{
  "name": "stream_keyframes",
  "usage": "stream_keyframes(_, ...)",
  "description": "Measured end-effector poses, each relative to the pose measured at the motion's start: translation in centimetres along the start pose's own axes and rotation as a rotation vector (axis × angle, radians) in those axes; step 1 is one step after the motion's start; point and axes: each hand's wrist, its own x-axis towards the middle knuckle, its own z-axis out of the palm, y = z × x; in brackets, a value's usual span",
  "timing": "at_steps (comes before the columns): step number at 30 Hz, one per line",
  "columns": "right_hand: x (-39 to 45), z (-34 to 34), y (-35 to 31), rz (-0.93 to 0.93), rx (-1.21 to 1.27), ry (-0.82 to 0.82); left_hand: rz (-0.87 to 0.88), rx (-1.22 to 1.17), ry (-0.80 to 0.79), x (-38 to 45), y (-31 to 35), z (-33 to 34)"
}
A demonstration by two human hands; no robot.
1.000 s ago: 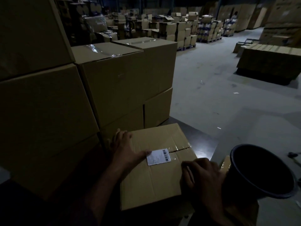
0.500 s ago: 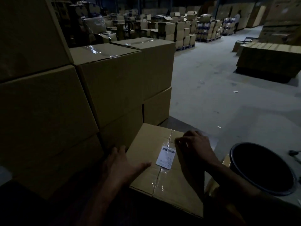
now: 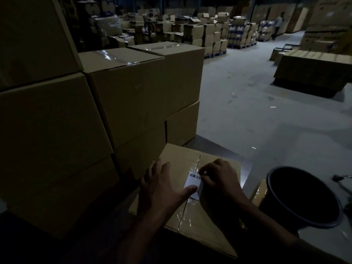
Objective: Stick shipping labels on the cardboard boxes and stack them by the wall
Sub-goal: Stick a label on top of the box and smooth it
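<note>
**Both hands on the label atop a taped box**

A brown cardboard box (image 3: 190, 216) with a strip of clear tape down its middle seam lies flat in front of the person. A white rectangular shipping label (image 3: 194, 183) with a barcode sits on the tape line near the box's centre. The left hand (image 3: 162, 185) lies spread and open on the box top, its thumb on the label's lower edge. The right hand (image 3: 219, 180) has its fingers curled down onto the label's right side; its grip encloses nothing. Stacked brown cardboard boxes (image 3: 125, 96) stand just left. A black round plastic bucket (image 3: 297, 197) stands to the right, near the box.
</note>
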Motion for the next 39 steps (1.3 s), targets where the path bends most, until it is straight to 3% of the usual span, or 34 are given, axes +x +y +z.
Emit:
stream_keyframes(5, -0.6, -1.1, 0.3, 0.014, 0.1, 0.009, -0.01, -0.029, -0.005, 0.2, 0.0, -0.1)
stream_keyframes(10, -6.4, -0.8, -0.1, 0.179, 0.002, 0.285, -0.07, -0.085, -0.001, 0.9, -0.7, 0.3)
stream_keyframes(20, -2.7, -0.2, 0.1, 0.008, -0.111, 0.06, -0.166, -0.102, 0.081, -2.4, -2.3, -1.0)
stream_keyframes(26, 2.8, -0.9, 1.0, -0.132, -0.096, -0.069, -0.12, -0.053, -0.109, -5.4, -1.4, -2.7)
stream_keyframes(29, 2.4, -1.0, 0.0, -0.113, -0.057, -0.03, -0.082, -0.071, -0.14, -4.9, -0.8, -2.8)
stream_keyframes(35, -2.2, 0.8, -3.4, 0.041, -0.143, 0.11, 0.012, -0.106, 0.079, 0.2, -1.1, 0.3)
stream_keyframes(39, -2.1, 1.7, -4.7, 0.119, -0.223, 0.12, 0.034, 0.046, 0.142, 2.0, 0.0, 2.2)
